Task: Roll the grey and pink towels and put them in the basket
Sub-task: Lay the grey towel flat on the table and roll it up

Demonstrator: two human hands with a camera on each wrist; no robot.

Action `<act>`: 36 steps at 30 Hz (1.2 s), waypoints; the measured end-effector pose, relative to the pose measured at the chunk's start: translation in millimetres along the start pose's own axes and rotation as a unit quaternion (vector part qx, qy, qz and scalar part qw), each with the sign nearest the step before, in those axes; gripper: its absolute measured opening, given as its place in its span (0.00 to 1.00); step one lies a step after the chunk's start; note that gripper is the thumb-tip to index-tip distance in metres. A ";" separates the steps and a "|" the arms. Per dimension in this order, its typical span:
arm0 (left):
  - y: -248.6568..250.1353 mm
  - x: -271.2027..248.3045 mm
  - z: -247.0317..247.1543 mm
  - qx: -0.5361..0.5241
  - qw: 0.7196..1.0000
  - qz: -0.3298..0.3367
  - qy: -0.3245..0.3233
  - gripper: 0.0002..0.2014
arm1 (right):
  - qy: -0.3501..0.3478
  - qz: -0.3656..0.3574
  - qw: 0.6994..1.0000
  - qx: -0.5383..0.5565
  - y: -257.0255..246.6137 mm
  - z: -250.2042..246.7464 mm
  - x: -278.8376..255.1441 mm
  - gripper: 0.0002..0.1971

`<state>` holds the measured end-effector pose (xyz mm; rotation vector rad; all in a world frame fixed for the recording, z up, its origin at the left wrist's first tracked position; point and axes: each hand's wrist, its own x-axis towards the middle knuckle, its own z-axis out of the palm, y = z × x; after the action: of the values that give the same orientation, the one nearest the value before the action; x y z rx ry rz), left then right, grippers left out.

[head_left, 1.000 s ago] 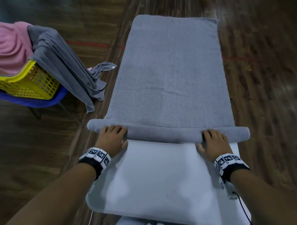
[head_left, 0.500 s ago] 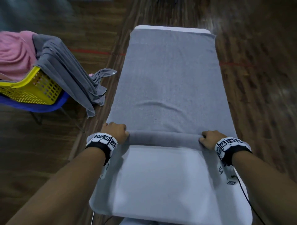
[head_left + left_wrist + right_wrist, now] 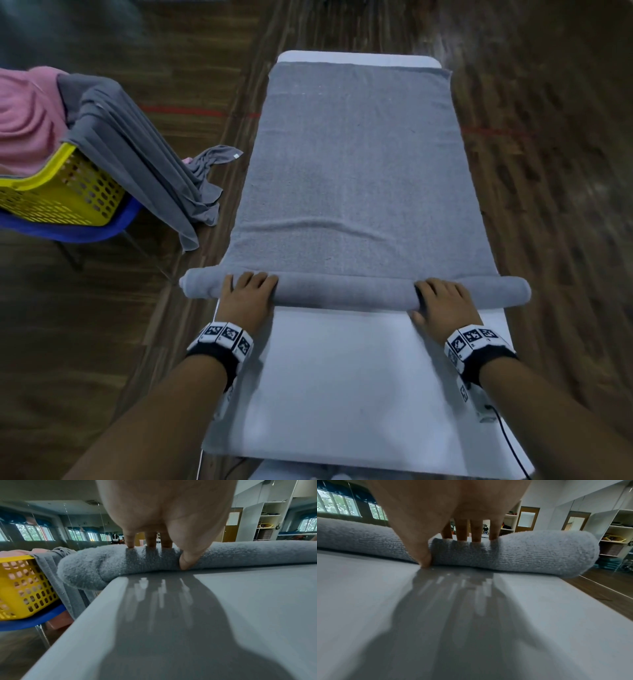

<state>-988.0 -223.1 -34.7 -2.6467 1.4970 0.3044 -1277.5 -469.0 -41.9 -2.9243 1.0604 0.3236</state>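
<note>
Both hands flat on the roll: left hand [image 3: 247,297] near its left end, right hand [image 3: 442,301] near the right, fingers straight, pressing, gripping nothing. Grey towel [image 3: 356,178] half-rolled on white table [image 3: 342,383] (rest lies flat). Basket [image 3: 58,195] w/ pink towel [image 3: 24,116] well left.

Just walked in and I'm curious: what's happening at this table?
A person is rolling a grey towel along a white table. The left hand and right hand both press on the rolled part; most of the towel lies flat. The yellow basket beside the table holds pink and grey cloth.
</note>
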 end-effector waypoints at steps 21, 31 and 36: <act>-8.9 -11.7 1.6 0.025 0.999 0.038 -0.015 0.23 | 0.025 0.008 1.000 -0.003 -1.4 -1.0 -12.8 0.23; -3.7 14.3 -28.9 0.024 0.999 0.024 0.010 0.15 | -0.131 0.015 0.991 0.006 10.2 -50.7 26.0 0.10; 1.4 -15.9 -11.8 0.009 0.993 0.079 0.089 0.25 | 0.084 0.000 0.996 0.037 3.3 -22.9 -1.4 0.17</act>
<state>-995.7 -212.6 -19.7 -2.6069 1.7579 0.0651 -1276.3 -472.6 -19.0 -2.9274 1.0663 0.0362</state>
